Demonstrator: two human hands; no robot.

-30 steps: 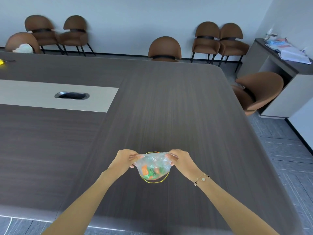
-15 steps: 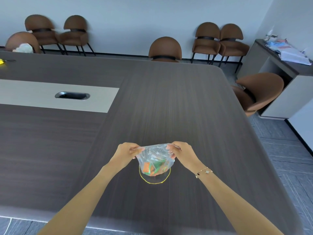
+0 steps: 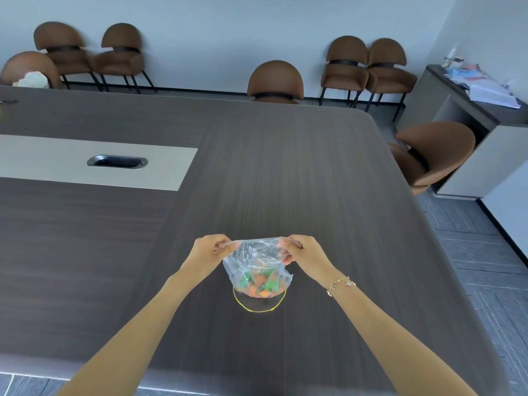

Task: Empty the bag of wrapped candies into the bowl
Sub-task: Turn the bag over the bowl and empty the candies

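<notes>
Clear bag; orange, green candies; yellow-rimmed bowl.

Likely office meeting room, long conference table, brown chairs

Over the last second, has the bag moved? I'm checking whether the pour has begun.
Both hands, left hand and right hand, lifted the bag straight up above the bowl. The candies hang at its bottom. Both grips, the bowl and the table stayed as they were.
</notes>
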